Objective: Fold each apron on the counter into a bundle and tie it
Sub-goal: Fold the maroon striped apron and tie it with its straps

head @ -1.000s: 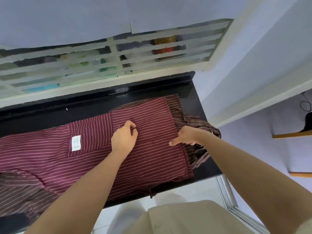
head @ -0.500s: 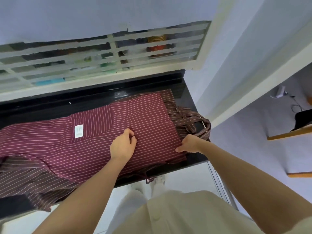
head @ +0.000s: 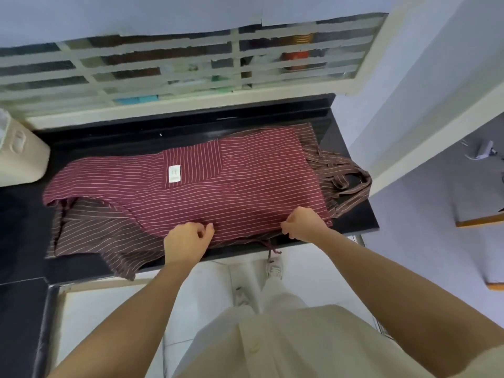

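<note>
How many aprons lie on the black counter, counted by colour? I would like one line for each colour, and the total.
Maroon striped apron: 1
Brown striped apron, partly under the maroon one: 1, as far as can be seen
Total: 2

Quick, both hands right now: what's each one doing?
Left hand: fingers curled, pinching the near edge of the maroon apron.
Right hand: also pinching that near edge, close to the apron's right corner.
</note>
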